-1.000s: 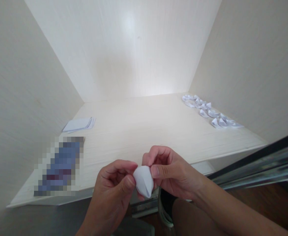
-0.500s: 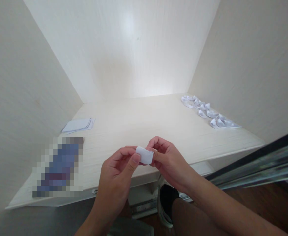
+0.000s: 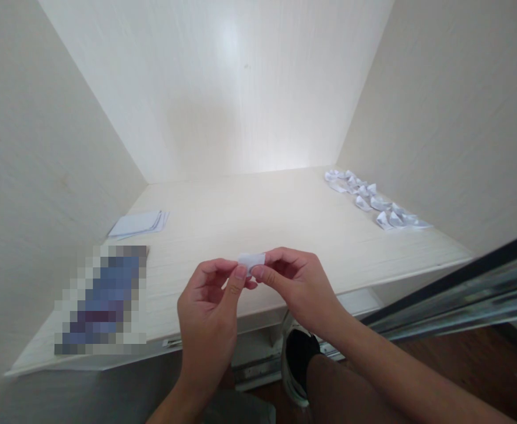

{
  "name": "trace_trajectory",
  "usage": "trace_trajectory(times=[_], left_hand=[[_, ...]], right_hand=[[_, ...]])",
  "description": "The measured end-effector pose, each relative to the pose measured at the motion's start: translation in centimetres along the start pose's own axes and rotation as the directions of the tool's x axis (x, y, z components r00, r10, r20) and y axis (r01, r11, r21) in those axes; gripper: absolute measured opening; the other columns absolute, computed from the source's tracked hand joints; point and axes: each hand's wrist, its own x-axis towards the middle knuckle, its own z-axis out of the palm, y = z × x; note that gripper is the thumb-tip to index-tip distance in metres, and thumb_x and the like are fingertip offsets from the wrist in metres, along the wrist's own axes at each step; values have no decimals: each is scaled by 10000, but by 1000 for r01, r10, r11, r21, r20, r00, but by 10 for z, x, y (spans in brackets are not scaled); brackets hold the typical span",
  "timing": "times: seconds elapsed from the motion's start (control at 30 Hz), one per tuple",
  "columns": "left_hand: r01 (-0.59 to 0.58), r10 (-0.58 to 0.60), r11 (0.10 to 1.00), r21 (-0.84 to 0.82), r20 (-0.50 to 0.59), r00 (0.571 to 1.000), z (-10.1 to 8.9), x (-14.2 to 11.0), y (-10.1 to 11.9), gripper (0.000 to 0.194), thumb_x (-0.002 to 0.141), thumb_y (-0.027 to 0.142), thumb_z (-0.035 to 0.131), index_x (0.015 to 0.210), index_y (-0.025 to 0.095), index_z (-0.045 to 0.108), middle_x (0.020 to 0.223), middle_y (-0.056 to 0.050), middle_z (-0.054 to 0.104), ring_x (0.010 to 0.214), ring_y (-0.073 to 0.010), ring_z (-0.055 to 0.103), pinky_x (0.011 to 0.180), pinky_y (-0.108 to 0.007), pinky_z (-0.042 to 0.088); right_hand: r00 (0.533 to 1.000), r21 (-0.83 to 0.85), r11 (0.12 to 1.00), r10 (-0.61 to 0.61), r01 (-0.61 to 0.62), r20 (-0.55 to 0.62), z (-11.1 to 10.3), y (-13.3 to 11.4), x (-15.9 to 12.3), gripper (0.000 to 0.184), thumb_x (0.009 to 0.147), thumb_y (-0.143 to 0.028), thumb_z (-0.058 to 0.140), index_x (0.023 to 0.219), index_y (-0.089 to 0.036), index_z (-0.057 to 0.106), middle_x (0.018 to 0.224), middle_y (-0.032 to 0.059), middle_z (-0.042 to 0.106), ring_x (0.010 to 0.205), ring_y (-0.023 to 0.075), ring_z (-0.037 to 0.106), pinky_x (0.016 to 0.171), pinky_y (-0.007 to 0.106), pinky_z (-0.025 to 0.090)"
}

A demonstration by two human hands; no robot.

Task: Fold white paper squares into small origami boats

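Note:
A small folded piece of white paper (image 3: 252,260) is pinched between my two hands, above the front edge of the shelf. My left hand (image 3: 214,300) grips its left end between thumb and fingers. On the right end, the thumb of my right hand (image 3: 296,282) presses the near face, with the fingers behind it. The fingertips at the back are partly hidden. Several folded white paper boats (image 3: 384,204) sit along the right side of the shelf. A stack of white paper sheets (image 3: 137,224) lies at the left.
A pixelated flat object (image 3: 103,300) lies at the shelf's (image 3: 236,212) front left. Walls enclose the shelf on the left, back and right. A dark-edged sliding door panel (image 3: 461,294) stands at the right front. Below the edge are a shoe (image 3: 300,359) and my leg.
The folded paper has moved slightly left and up, turning from a tilted to a more level position. My right thumb has shifted onto its near face.

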Motion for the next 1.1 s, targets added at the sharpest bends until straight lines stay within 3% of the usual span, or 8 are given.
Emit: trace_trajectory(times=[0.2,0.4,0.57,0.8,0.93,1.1], left_hand=[[-7,-10,989,148,117,993,-11,1,8,175,894,349,750,988,207,711,772,6,729,749,-146,689,721,-252,572],[-85,49,984,158,221,974,-12,5,14,89,907,293,732,951,223,767,957,-19,741,867,-153,666,795,-253,548],[-73,26,989,128,338,941,-13,9,13,86,928,257,701,934,213,775,1003,-36,709,922,-176,657,809,-286,523],[-20,6,998,53,255,967,-14,5,6,74,896,252,741,931,211,792,1011,-42,726,961,-188,664,848,-303,531],[43,-39,999,-33,119,992,-21,9,1,299,809,257,833,1103,247,780,1007,-37,773,934,-173,703,874,-300,567],[-2,-9,996,88,127,992,-22,14,8,233,770,271,851,984,204,789,955,-54,782,849,-179,710,787,-295,595]], right_hand=[[1000,-46,999,-16,16,-12,-1,-3,-1,247,740,-389,862,681,-200,715,676,-1,690,676,154,599,699,305,473],[1000,-117,993,13,-13,-3,0,-3,-2,315,730,-399,861,607,-191,657,608,-21,624,612,126,517,614,279,398],[999,-169,985,41,-39,9,0,-3,-3,371,735,-457,853,606,-179,645,610,-12,620,616,127,507,607,278,386],[998,-187,982,43,-35,35,0,-4,-3,390,760,-468,832,595,-180,628,588,-18,581,601,122,471,584,272,364],[998,-234,971,59,-53,22,-4,-1,-5,321,771,-400,810,608,-189,631,594,-10,594,597,130,483,580,276,368],[998,-288,957,57,-46,30,-4,1,-6,300,791,-347,774,602,-190,603,596,-13,577,601,130,463,574,275,356]])
